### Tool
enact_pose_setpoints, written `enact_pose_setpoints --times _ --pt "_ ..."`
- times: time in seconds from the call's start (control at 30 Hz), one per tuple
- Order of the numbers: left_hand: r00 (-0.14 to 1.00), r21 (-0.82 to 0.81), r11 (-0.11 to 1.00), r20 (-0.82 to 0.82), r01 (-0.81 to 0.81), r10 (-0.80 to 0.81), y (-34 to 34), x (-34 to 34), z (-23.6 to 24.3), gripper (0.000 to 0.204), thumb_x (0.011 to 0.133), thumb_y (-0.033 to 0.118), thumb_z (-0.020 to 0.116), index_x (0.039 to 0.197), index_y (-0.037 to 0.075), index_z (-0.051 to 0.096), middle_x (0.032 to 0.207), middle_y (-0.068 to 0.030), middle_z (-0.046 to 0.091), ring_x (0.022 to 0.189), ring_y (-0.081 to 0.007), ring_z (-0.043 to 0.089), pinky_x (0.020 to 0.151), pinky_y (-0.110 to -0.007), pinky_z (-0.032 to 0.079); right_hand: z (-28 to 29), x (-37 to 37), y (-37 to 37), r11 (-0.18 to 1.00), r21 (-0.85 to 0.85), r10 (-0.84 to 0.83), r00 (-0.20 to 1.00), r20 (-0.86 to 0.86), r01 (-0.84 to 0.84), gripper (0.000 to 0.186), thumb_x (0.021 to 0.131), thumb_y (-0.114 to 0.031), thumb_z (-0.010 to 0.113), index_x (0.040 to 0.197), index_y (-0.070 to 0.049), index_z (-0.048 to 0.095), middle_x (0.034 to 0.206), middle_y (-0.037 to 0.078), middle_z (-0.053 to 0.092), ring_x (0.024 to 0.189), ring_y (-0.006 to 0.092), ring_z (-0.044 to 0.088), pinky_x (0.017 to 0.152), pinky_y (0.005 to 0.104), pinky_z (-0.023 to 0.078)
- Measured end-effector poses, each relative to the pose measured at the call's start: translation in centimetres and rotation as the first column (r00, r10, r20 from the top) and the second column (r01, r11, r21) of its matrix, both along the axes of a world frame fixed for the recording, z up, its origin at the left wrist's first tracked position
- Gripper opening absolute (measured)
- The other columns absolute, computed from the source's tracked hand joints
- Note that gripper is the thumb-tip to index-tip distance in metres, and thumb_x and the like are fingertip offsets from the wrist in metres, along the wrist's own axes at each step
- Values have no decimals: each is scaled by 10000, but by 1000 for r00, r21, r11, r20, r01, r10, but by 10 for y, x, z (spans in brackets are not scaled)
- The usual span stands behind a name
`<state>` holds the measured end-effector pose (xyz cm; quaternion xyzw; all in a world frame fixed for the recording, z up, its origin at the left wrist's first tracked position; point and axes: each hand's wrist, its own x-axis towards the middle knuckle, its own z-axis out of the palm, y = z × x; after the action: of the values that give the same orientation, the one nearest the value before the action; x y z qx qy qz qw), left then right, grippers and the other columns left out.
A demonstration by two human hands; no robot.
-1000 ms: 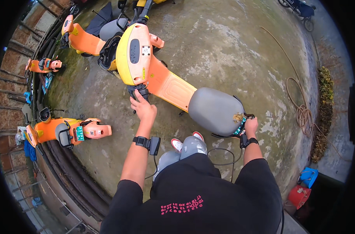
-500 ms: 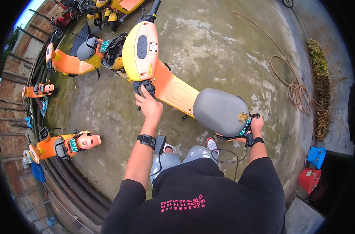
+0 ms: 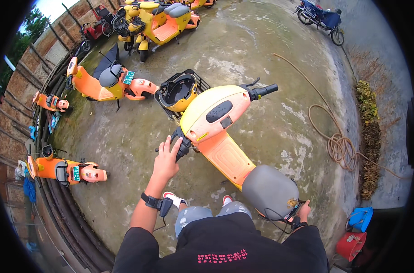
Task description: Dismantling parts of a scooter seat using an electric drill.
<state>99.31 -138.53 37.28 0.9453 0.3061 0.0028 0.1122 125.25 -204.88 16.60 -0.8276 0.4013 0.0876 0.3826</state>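
An orange-and-yellow scooter (image 3: 225, 159) stands diagonally in front of me. My left hand (image 3: 166, 161) holds its near black handlebar grip (image 3: 184, 148), fingers reaching over it toward the brake lever. The far grip (image 3: 267, 90) points right. My right hand (image 3: 303, 210) is closed on the black rail at the back of the grey seat (image 3: 268, 184), which has a torn patch beside that hand. A yellow helmet (image 3: 185, 101) sits in the black front basket (image 3: 200, 81). My feet (image 3: 173, 198) are on the wet concrete just left of the scooter.
More scooters stand left (image 3: 93, 86), lower left (image 3: 59, 168) and at the back (image 3: 166, 29). A covered two-wheeler (image 3: 325, 20) is at upper right. A coiled hose (image 3: 341, 150), blue bucket (image 3: 360, 219) and red bucket (image 3: 351, 247) lie right; dark poles (image 3: 82, 214) edge the left.
The handlebar and front panel have swung clockwise, the far grip now pointing right instead of up. The seat and my right hand sit lower in view, and more parked scooters show at the top.
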Motion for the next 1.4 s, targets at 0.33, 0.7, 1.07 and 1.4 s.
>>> enact_pose_setpoints --times 0.33,0.7,1.07,1.4 --pt "995 344 933 -50 103 -91 96 24 20 786 651 46 705 1386 192 469 1363 -105 511 1284 -275 480 766 -382 570 21 -42 -34 921 -330 182 977 -111 -209 782 951 -571 379 1044 166 622 1059 350 630 1062 471 580 919 472 431" --pt "965 394 895 62 209 -253 238 133 1 762 632 30 677 1362 156 502 1299 -103 560 1234 -262 522 777 -370 559 13 1 54 463 -342 440 547 -713 -818 567 1020 -315 278 1490 -30 138 1217 309 579 1079 458 596 904 510 484" --pt "945 390 894 143 219 -294 456 306 -29 691 700 -5 649 1349 192 519 1306 -86 564 1278 -252 494 866 -393 529 -21 77 296 899 -396 184 982 -47 -187 788 960 -573 342 931 153 647 931 330 656 950 486 610 844 523 457" --pt "910 407 861 140 306 -389 615 492 -39 687 668 -15 637 1310 209 545 1298 -56 579 1242 -235 533 869 -374 528 -28 160 483 883 -448 -158 987 -3 140 762 963 -558 374 918 147 658 897 353 641 920 488 614 832 539 456"
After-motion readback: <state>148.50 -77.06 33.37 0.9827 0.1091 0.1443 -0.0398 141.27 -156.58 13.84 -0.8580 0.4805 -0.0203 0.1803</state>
